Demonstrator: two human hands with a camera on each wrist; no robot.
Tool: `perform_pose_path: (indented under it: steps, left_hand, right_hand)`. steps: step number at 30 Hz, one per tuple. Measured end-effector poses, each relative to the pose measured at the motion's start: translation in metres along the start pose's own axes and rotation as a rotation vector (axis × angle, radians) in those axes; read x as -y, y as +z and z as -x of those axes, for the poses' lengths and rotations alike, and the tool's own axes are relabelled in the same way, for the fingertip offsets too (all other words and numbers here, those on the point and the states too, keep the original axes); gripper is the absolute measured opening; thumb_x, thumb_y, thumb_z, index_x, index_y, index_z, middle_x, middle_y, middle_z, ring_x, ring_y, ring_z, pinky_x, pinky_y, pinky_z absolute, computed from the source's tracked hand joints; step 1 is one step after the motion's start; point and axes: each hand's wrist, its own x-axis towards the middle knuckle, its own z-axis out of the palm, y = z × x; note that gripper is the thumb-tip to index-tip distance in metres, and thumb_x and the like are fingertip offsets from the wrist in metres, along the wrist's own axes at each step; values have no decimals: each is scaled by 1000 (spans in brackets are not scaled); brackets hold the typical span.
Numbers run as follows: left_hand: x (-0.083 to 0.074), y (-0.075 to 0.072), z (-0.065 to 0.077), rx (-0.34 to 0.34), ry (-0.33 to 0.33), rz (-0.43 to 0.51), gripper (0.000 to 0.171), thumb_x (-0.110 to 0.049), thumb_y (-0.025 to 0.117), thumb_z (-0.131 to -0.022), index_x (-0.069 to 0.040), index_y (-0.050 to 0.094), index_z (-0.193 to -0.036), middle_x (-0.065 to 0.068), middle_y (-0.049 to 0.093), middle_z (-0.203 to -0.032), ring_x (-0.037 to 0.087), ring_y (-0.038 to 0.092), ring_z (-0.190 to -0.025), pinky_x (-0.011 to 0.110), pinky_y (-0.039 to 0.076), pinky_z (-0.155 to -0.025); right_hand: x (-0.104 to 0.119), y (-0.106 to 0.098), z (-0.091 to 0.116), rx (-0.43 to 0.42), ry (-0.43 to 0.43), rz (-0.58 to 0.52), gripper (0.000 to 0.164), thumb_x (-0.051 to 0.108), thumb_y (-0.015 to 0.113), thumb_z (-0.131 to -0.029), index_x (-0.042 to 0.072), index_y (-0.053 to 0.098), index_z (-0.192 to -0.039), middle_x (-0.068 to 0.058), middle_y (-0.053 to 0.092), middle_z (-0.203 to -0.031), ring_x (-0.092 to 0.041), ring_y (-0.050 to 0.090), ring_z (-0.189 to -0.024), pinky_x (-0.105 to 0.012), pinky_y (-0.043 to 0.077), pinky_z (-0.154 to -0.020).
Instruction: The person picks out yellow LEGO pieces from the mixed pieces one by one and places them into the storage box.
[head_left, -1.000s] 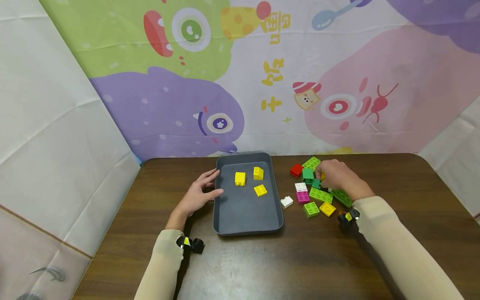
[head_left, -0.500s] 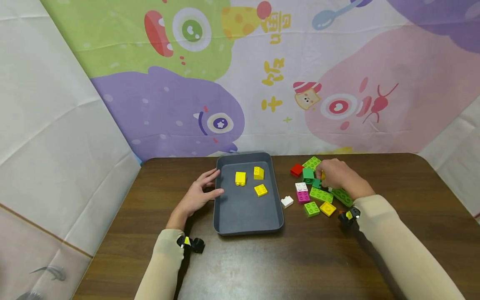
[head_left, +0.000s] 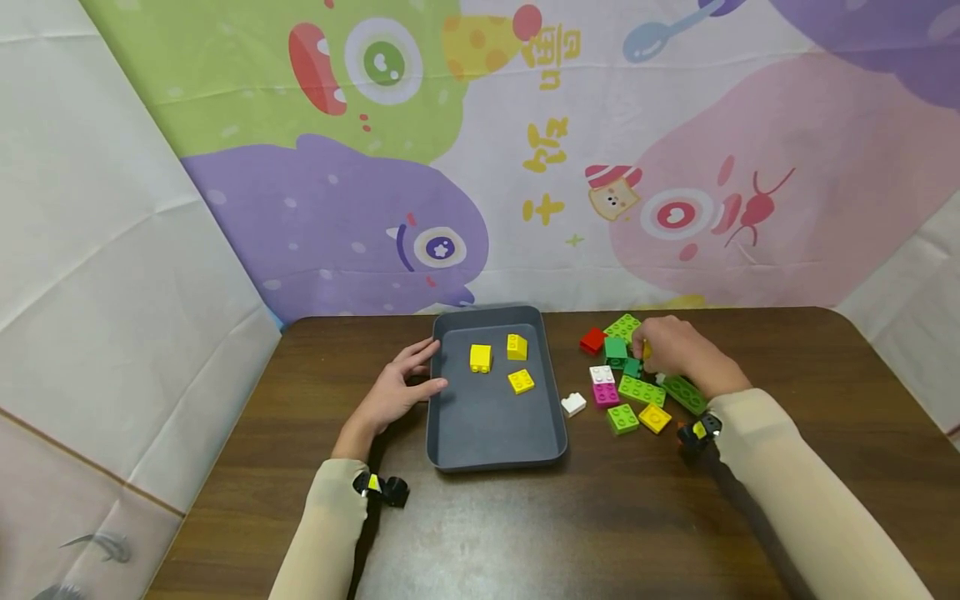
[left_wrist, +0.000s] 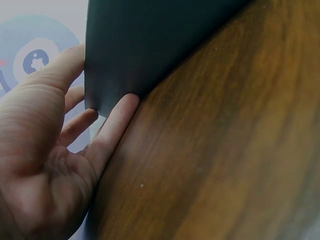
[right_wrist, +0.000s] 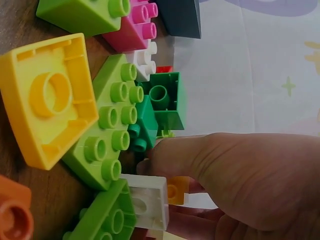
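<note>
Where the lower centre of the head view opens out, a dark grey rectangular tray (head_left: 480, 433) sits on the wood-grain surface (head_left: 480, 542), with three yellow bricks (head_left: 481, 357) lying apart in its upper half. The left hand (head_left: 393, 392), relaxed and spread, touches the tray's left rim. Right of centre, the right hand (head_left: 671, 346) is curled narrow and pinches a yellow brick (head_left: 647, 352), mostly covered by its fingers. Around it lie a red brick (head_left: 592, 340), a dark green brick (head_left: 616, 352), a magenta brick (head_left: 606, 395), a long lime brick (head_left: 642, 390) and a square yellow brick (head_left: 655, 418); a small white brick (head_left: 573, 405) is just beside the tray's right edge. A cartoon-printed cloth (head_left: 442, 200) fills the upper frame.

In the left wrist view, the tray's outer wall comes down from the top; the left hand is at left, one fingertip against the wall's lower edge near the centre.

In the right wrist view, the right hand enters from the right. The yellow brick shows small between thumb and fingers, partly behind another white brick (right_wrist: 150, 200). The square yellow brick, at left, shows its hollow underside; an orange brick (right_wrist: 14, 210) is at lower left.
</note>
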Motion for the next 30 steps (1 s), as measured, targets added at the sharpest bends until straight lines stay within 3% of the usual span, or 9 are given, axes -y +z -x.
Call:
perform_pose_path:
  steps: [14, 24, 30]
  left_hand:
    - [-2, 0, 1, 2, 6, 3, 74, -28, 75, -91, -13, 40, -155, 3, 26, -165, 37, 48, -130, 47, 61, -88]
    - [0, 0, -1, 1, 11, 4, 72, -26, 74, -92, -16, 40, -155, 6, 25, -166, 40, 47, -131, 54, 58, -92]
    - [0, 0, 0, 0, 3, -1, 73, -28, 74, -91, -16, 40, -155, 4, 26, -166, 38, 48, -131, 52, 59, -91]
  right_hand:
    - [3, -11, 5, -34, -19, 18, 12, 2, 76, -82, 12, 71, -87, -10, 68, -96, -30, 56, -84, -46, 52, -75]
    - [8, -19, 6, -61, -41, 34, 12, 1, 75, -82, 10, 72, -87, -11, 68, -96, -29, 55, -82, -45, 51, -76]
    - [10, -24, 8, -69, -48, 30, 12, 0, 75, -81, 10, 72, -87, -8, 67, -93, -28, 55, -78, -39, 50, -68]
